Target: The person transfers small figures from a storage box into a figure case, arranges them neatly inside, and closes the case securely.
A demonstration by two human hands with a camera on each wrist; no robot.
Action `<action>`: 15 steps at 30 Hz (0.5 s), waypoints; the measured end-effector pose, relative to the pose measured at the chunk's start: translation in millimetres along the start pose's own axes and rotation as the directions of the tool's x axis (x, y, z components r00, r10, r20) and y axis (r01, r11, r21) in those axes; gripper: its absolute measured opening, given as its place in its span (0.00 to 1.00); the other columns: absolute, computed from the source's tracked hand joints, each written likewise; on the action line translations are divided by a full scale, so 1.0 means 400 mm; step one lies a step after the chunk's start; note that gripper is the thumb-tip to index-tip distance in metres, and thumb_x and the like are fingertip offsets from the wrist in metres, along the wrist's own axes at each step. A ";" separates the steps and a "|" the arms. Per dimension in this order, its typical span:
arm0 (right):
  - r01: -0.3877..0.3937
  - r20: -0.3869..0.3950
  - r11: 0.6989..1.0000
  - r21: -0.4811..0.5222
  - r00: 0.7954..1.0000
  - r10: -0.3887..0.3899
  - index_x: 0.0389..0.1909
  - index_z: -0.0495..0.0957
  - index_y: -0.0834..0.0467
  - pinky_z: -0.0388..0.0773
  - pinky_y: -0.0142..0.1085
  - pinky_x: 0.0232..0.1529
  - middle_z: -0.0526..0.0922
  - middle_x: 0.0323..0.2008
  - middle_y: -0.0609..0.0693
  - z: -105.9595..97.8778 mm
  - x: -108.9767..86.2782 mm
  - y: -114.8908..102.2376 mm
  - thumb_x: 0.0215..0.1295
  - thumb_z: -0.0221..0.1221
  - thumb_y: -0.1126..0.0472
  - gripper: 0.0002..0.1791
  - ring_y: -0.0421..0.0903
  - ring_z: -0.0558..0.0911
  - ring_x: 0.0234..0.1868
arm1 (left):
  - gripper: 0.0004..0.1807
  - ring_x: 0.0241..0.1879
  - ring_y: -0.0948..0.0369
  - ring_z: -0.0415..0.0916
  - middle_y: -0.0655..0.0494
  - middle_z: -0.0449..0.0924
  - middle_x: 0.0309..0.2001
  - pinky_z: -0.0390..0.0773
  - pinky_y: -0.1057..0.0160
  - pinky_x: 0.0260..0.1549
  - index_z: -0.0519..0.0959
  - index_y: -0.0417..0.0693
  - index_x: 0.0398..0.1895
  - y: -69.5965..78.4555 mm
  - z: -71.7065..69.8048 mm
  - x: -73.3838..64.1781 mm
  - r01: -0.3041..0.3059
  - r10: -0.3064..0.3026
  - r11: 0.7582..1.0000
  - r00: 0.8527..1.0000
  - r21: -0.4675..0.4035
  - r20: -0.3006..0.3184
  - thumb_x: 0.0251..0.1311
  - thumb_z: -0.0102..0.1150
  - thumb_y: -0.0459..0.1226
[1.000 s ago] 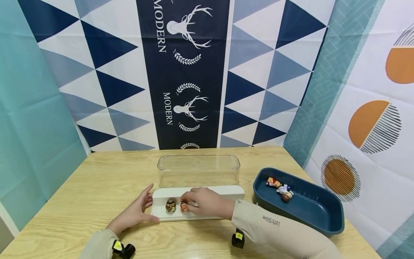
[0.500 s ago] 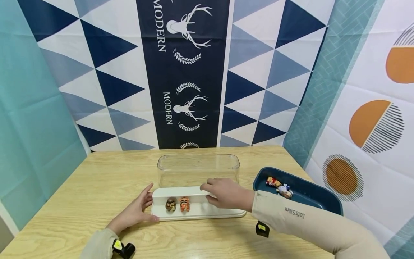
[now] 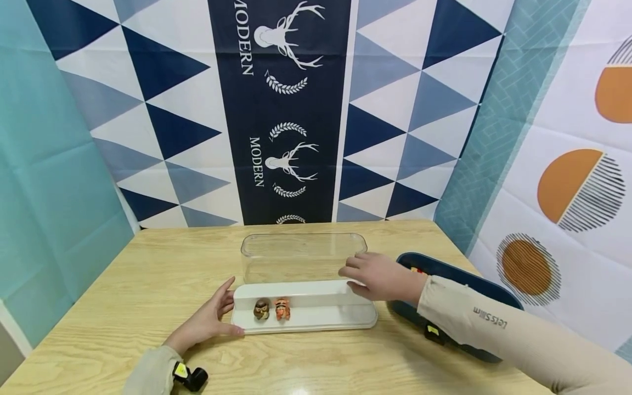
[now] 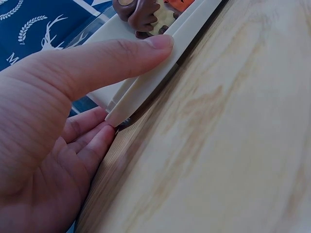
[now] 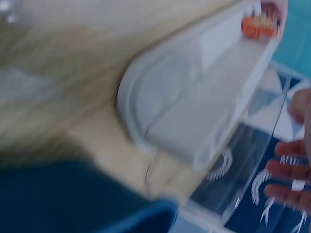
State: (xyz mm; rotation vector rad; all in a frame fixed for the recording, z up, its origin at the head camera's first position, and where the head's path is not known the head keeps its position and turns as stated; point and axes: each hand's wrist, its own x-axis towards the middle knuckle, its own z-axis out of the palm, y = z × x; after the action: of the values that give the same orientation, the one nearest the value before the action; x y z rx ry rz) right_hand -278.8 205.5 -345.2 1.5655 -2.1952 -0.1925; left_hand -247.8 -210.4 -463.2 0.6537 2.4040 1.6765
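Note:
My left hand (image 3: 207,322) grips the left end of a white stepped display base (image 3: 326,315). In the left wrist view, the thumb (image 4: 146,51) presses on the base's rim while the other fingers lie against its end. On the base's lower step stand a brown owl figurine (image 3: 261,309) and, just to its right, an orange tiger-like figurine (image 3: 283,309). My right hand (image 3: 380,277) hovers above the base's right end, its fingers loosely bent and holding nothing. The right wrist view is blurred and catches only those fingers (image 5: 289,170) at its edge.
A clear plastic cover (image 3: 302,263) stands behind the base. To the right is a dark blue bin (image 3: 466,278), partly hidden by the right forearm; a bit of a red and yellow figurine (image 3: 419,271) shows inside. Patterned cloth hangs behind the wooden table (image 3: 173,258).
My right hand has let go of the tiger-like figurine, leaving it beside the owl, and has moved right toward the blue bin. The left hand stays put.

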 end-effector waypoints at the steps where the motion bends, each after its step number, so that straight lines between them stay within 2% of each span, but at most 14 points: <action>1: 0.015 -0.014 1.000 -0.003 1.000 -0.015 0.46 0.80 0.56 0.82 0.35 0.35 0.80 0.37 0.48 -0.001 -0.008 0.012 0.62 0.66 0.62 0.12 0.43 0.78 0.34 | 0.71 0.67 0.33 0.58 0.25 0.59 0.67 0.60 0.48 0.68 0.32 0.32 0.77 -0.001 -0.001 0.001 -0.002 0.002 1.000 1.000 0.001 -0.001 0.43 0.80 0.31; 4: 0.041 -0.033 0.999 -0.008 0.999 -0.041 0.46 0.80 0.56 0.82 0.36 0.37 0.80 0.39 0.49 -0.002 -0.033 0.040 0.60 0.66 0.64 0.13 0.44 0.78 0.36 | 0.71 0.67 0.33 0.58 0.25 0.59 0.67 0.60 0.48 0.68 0.32 0.32 0.77 -0.002 -0.005 0.002 -0.002 0.002 1.000 1.000 -0.001 -0.001 0.43 0.80 0.30; 8: 0.047 -0.018 0.999 -0.020 0.999 -0.047 0.47 0.79 0.57 0.82 0.37 0.37 0.79 0.39 0.49 0.006 -0.070 0.071 0.60 0.66 0.64 0.14 0.45 0.78 0.36 | 0.71 0.67 0.32 0.57 0.25 0.59 0.67 0.60 0.49 0.68 0.31 0.32 0.77 -0.003 -0.005 0.002 -0.002 0.002 1.000 1.000 -0.006 0.004 0.43 0.80 0.30; 15: 0.067 -0.018 0.988 -0.136 0.997 -0.070 0.45 0.78 0.56 0.78 0.38 0.31 0.77 0.36 0.49 0.024 -0.142 0.138 0.62 0.63 0.64 0.11 0.45 0.74 0.31 | 0.71 0.67 0.32 0.57 0.24 0.59 0.67 0.61 0.49 0.68 0.32 0.31 0.77 0.002 0.001 0.002 0.001 -0.001 1.000 1.000 -0.003 0.003 0.43 0.80 0.30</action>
State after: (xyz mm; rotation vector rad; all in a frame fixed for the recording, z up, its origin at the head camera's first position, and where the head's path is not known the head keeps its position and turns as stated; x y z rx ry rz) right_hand -315.5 276.2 -349.5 1.5618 -2.0667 -0.3357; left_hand -248.3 -209.5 -462.4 0.6540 2.3991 1.6775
